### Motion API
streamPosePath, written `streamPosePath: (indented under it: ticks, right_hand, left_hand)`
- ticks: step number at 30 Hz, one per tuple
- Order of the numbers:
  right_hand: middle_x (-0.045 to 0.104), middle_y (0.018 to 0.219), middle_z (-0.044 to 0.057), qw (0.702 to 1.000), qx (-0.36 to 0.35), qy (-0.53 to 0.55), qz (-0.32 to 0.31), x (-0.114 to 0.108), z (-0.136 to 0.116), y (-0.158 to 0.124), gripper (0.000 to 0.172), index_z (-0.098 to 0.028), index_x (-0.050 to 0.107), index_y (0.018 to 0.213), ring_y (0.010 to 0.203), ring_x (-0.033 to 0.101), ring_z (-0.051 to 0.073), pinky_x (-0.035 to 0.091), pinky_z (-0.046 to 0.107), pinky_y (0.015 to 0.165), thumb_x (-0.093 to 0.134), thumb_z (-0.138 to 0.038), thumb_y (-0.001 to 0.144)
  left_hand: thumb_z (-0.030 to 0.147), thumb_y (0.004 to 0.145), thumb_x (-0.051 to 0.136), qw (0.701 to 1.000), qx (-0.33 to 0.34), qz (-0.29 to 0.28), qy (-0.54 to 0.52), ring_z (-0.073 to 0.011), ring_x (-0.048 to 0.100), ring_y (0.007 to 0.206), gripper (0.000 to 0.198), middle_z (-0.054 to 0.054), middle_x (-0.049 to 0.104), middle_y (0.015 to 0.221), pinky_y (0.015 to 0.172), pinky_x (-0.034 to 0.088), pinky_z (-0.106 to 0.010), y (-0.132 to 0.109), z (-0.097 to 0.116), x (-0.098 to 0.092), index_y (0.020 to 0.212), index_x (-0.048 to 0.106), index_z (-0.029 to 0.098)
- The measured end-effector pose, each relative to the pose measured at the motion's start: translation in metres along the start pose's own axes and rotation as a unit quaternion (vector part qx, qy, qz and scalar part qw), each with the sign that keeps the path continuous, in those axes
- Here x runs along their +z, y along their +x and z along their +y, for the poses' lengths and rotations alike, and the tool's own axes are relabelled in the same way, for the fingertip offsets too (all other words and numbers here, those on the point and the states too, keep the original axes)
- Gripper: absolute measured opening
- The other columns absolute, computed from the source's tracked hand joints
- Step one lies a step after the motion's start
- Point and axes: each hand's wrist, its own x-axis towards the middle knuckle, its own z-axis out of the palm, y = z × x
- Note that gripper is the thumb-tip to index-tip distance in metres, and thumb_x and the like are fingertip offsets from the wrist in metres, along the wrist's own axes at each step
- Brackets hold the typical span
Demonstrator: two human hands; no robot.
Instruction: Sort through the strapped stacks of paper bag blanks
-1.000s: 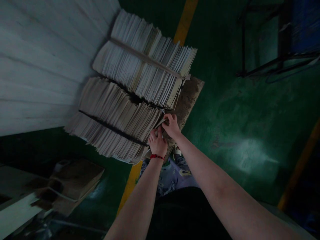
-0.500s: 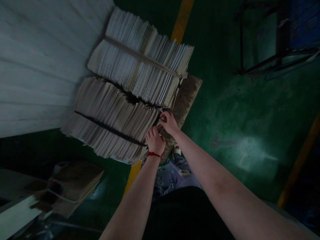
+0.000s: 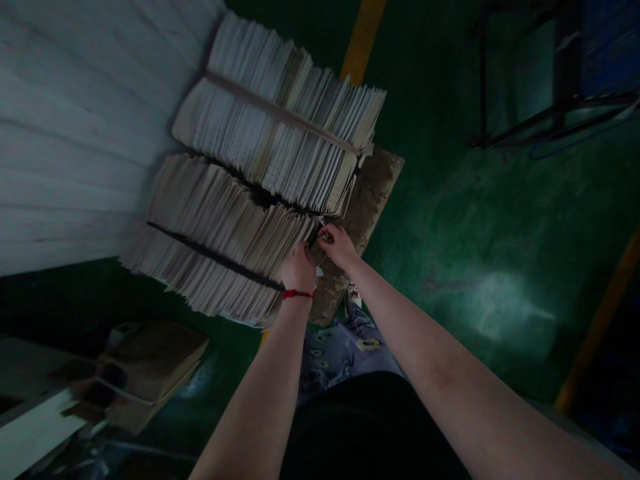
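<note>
Closest to us, a dark garment (image 3: 370, 433) fills the bottom edge, and patterned lilac trousers (image 3: 340, 360) show just beyond it. Both forearms reach up and inward from the frame's lower corners. The left hand (image 3: 299, 270), with a red wrist cord (image 3: 299, 293), lies against the near end of the lower bundle of paper sheets (image 3: 215, 227); its fingers are mostly hidden behind the hand's back, so we cannot tell whether they grip anything. The right hand (image 3: 339, 245) sits just beside it, fingers drawn narrowly together at the bundle's corner. Something small and thin shows between the two hands, but it is too dark and small for us to name, and we cannot confirm a hold.

The lower bundle touches both hands and lies against the upper bundle of paper sheets (image 3: 270, 133). A black strap (image 3: 215, 257) crosses the lower bundle, and a pale strap (image 3: 280, 112) crosses the upper one. Both straps run from upper left to lower right, and we take this as each bundle's long axis. Both bundles rest partly on a soiled board (image 3: 373, 213), whose edge shows beyond the hands.

Further out, a white ribbed panel (image 3: 85, 133) runs along the left side, with cardboard (image 3: 153, 367) at lower left. A green painted floor (image 3: 465, 267) carries a yellow line (image 3: 363, 40). A dark metal frame (image 3: 550, 113) stands at upper right, dim and partly cut off.
</note>
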Motion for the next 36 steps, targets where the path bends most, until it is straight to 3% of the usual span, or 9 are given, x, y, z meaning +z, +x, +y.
streamPosePath:
  ticks: [3, 11, 18, 24, 33, 36]
  right_hand:
    - [0.047, 0.091, -0.001, 1.000, 0.004, -0.004, 0.001, -0.001, 0.000, 0.000, 0.013, -0.021, 0.063, 0.092, 0.074, 0.051, 0.012, 0.047, 0.029, 0.084, 0.062, -0.017, 0.079]
    - [0.049, 0.092, -0.001, 1.000, 0.000, -0.008, 0.001, -0.002, -0.001, -0.001, 0.013, -0.022, 0.063, 0.090, 0.077, 0.055, 0.014, 0.048, 0.029, 0.083, 0.062, -0.016, 0.079]
    - [0.051, 0.091, 0.000, 1.000, -0.013, -0.011, 0.013, 0.000, 0.001, 0.000, 0.006, -0.022, 0.063, 0.087, 0.080, 0.056, 0.013, 0.048, 0.027, 0.083, 0.057, -0.023, 0.085]
    - [0.048, 0.082, -0.002, 0.997, -0.002, -0.060, 0.039, 0.004, -0.002, 0.003, 0.029, -0.022, 0.059, 0.079, 0.073, 0.052, 0.014, 0.047, 0.028, 0.077, 0.066, -0.049, 0.083]
    - [0.053, 0.092, 0.001, 0.998, 0.003, -0.043, 0.047, 0.009, -0.001, -0.003, 0.014, -0.022, 0.056, 0.091, 0.085, 0.055, 0.017, 0.048, 0.032, 0.084, 0.062, -0.033, 0.084]
    - [0.056, 0.100, 0.003, 0.998, 0.010, 0.000, 0.062, 0.012, -0.001, -0.007, 0.030, -0.022, 0.049, 0.113, 0.088, 0.057, 0.017, 0.049, 0.032, 0.085, 0.057, -0.025, 0.083]
  left_hand:
    - [0.029, 0.097, 0.039, 0.997, 0.005, -0.038, 0.069, -0.0275, 0.068, 0.093, 0.031, -0.012, 0.071, 0.105, 0.073, 0.050, -0.034, 0.010, 0.005, -0.010, 0.118, 0.061, 0.024]
    - [0.026, 0.096, 0.039, 0.991, 0.060, -0.040, 0.110, -0.0269, 0.067, 0.087, 0.029, -0.013, 0.068, 0.101, 0.072, 0.049, -0.035, 0.017, 0.003, -0.009, 0.108, 0.064, 0.020]
    - [0.029, 0.096, 0.042, 0.990, 0.096, 0.002, 0.100, -0.0276, 0.061, 0.098, 0.027, -0.011, 0.063, 0.105, 0.077, 0.048, -0.036, -0.005, -0.005, -0.001, 0.107, 0.066, 0.023]
    - [0.022, 0.089, 0.049, 0.995, 0.066, 0.054, 0.059, -0.0338, 0.052, 0.113, 0.044, -0.017, 0.056, 0.118, 0.093, 0.045, -0.045, -0.033, 0.007, 0.011, 0.132, 0.055, 0.016]
    - [0.021, 0.087, 0.049, 0.996, 0.066, 0.062, 0.025, -0.0356, 0.044, 0.126, 0.051, -0.016, 0.047, 0.139, 0.103, 0.039, -0.051, -0.041, 0.004, 0.018, 0.138, 0.051, 0.018]
    - [0.019, 0.087, 0.049, 0.996, 0.065, 0.052, 0.018, -0.0347, 0.045, 0.126, 0.052, -0.016, 0.048, 0.139, 0.104, 0.039, -0.051, -0.041, 0.004, 0.018, 0.139, 0.049, 0.017]
